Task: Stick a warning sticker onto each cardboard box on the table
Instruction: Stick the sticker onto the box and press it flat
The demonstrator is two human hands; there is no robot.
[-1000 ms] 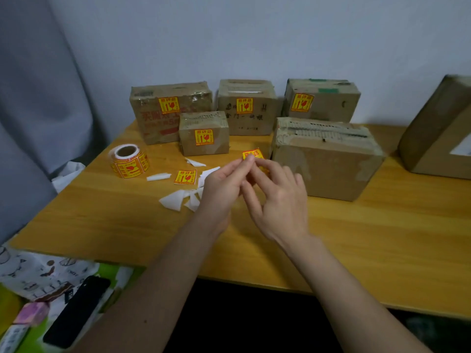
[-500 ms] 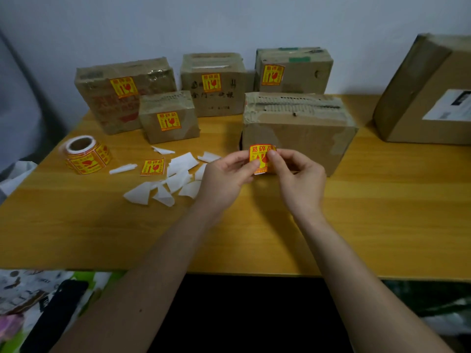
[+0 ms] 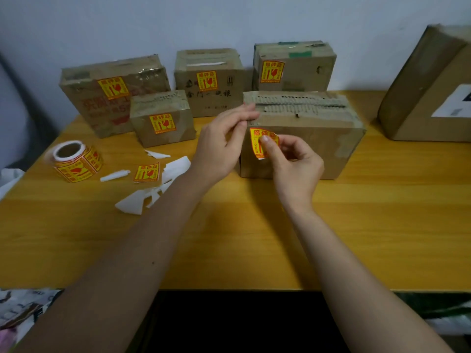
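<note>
The hands have split apart since half a second ago: then both pinched the yellow-and-red square warning sticker low in front of the wide brown cardboard box. Now only the right hand holds it, thumb and fingers pinched on it, sticker curled against that box's front face near its left edge. The left hand has lifted to the box's top left corner, fingertips pinched together; what they hold, I cannot tell.

The box sits on a yellow wooden table against a pale wall. Behind the box stand four smaller cardboard boxes, each with a sticker. Left of it lie white backing scraps, a loose sticker and the sticker roll.
</note>
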